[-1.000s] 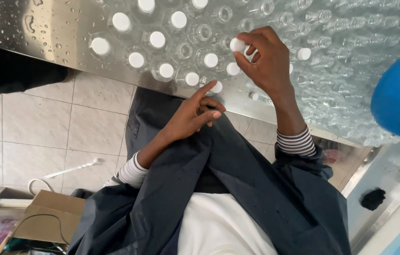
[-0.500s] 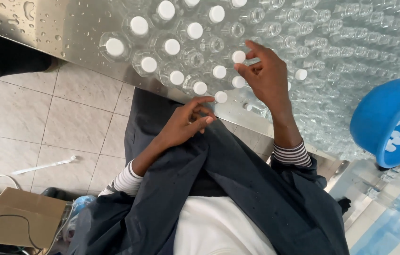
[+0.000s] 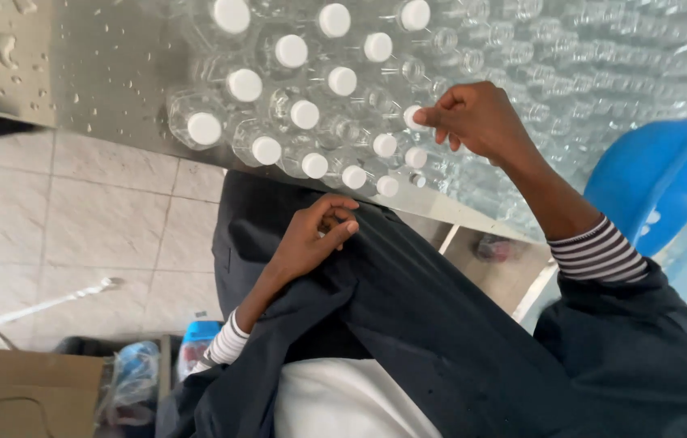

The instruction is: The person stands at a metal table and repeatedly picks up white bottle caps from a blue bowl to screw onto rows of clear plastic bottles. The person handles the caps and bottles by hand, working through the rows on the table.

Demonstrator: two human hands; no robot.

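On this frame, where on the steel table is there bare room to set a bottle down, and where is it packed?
Bare room: the wet steel table left of the capped bottles, out to its near edge. Packed: the capped bottles stand shoulder to shoulder, and uncapped bottles fill the surface beyond the right hand, which pinches a white cap. The left hand rests in the lap.

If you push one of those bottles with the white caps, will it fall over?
Probably not easily: the capped bottles stand packed against each other. They look like thin clear plastic, so likely light and squashy. The metal table is wet, so one might slide.
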